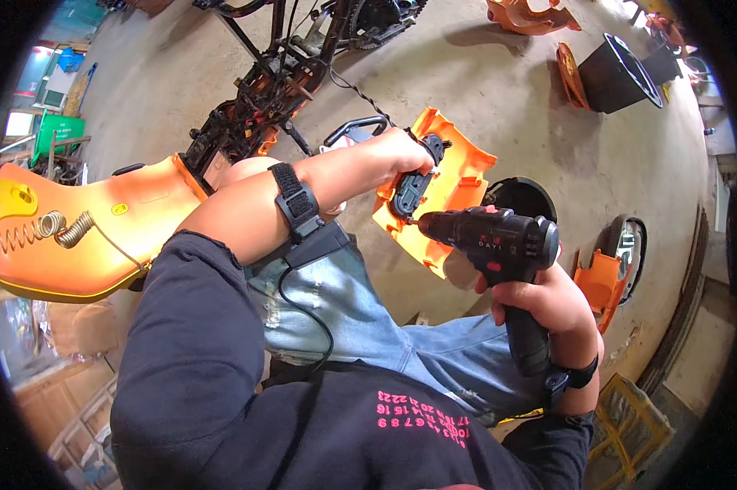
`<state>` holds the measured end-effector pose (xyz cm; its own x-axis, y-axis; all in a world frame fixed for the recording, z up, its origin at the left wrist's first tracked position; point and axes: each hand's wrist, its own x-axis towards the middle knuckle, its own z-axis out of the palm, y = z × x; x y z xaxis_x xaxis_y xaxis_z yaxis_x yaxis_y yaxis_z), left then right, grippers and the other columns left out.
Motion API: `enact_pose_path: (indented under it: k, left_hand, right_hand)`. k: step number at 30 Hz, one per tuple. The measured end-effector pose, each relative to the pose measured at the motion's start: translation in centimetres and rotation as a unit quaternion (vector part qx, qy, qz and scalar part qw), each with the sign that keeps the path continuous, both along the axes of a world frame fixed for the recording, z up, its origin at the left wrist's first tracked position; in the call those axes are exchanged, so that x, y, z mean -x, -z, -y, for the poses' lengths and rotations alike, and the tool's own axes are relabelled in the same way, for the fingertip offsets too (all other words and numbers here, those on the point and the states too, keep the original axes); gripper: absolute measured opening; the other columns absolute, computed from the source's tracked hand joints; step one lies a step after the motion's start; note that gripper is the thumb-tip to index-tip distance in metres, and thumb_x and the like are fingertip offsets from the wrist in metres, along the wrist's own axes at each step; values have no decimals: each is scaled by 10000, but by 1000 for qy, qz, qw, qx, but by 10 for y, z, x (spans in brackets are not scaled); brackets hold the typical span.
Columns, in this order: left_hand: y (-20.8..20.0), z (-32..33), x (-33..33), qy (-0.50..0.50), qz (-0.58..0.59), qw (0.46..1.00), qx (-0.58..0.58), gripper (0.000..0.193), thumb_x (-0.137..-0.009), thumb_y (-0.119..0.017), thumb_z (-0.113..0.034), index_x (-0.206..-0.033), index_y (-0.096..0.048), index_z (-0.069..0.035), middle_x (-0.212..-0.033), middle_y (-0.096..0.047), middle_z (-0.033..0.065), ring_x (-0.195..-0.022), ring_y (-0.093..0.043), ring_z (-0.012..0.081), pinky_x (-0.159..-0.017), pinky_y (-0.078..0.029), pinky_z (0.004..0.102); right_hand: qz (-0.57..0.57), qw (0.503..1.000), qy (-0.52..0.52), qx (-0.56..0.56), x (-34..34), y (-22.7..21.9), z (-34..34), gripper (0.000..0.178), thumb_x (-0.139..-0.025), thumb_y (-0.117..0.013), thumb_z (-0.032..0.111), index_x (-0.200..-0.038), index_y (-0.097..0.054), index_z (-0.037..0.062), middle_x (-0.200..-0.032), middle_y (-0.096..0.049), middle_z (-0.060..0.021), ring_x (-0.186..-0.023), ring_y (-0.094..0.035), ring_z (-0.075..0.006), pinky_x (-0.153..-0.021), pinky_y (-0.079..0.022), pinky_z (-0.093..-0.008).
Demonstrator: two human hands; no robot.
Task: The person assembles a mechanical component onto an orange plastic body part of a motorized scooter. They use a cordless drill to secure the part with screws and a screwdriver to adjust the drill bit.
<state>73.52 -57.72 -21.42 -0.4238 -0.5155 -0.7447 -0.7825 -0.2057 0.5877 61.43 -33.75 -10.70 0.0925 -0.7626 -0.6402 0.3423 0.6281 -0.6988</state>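
My right hand (540, 298) is wrapped round the grip of a black cordless drill (487, 237). The drill lies level, its tip pointing left and meeting the lower end of a black plastic part (409, 194). That part lies against a curved orange plastic panel (464, 155), tilted up in front of my knees. From the left, my left hand (403, 153) reaches across and grips the black part near its upper end; some of its fingers are hidden behind it. Whether a screw sits at the drill's tip is too small to tell.
A stripped scooter frame (270, 102) stands at the far left, with a long orange body panel (99, 220) and springs beside me. Beyond, on the concrete floor, are a black bucket (621, 77) and an orange fairing (532, 16). A yellow-edged crate (630, 429) stands at lower right.
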Motion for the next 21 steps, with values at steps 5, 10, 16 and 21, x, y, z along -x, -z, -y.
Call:
enact_pose_path:
  k: [5, 10, 16, 21]
  left_hand:
    - [-4, -3, -3, 5, -6, 1000, 10, 273, -633, -750, -152, -822, -702, 39, -811, -685, 115, -720, -619, 178, -646, -481, 324]
    - [-10, -1, -6, 24, 9, 999, 19, 328, -615, -764, -187, -849, -706, 36, -827, -690, 115, -747, -624, 176, -655, -480, 323]
    - [-26, -3, -5, 43, 22, 999, 24, 339, -624, -768, -187, -861, -702, 47, -847, -694, 123, -743, -632, 174, -648, -494, 317]
    - [0, -2, -8, 20, -10, 1000, 15, 321, -669, -765, -138, -904, -688, 68, -857, -690, 142, -731, -646, 188, -668, -521, 318]
  right_hand:
    - [-4, 1000, -2, -8, -2, -3, 5, 497, -787, -588, -67, -1266, -482, 11, -930, -632, -103, -631, -611, -164, -566, -517, -302]
    - [-17, 1000, 8, -18, -2, -1, 3, 499, -770, -605, -64, -1253, -494, 0, -919, -647, -120, -625, -614, -174, -561, -520, -299]
    - [-25, 999, 9, -20, -2, 3, 3, 444, -773, -611, -59, -1206, -522, -7, -903, -651, -114, -621, -611, -163, -559, -518, -296]
    - [-73, 996, -58, -12, -5, 7, 7, 384, -792, -615, -43, -1165, -531, -6, -881, -639, -84, -618, -599, -141, -558, -508, -284]
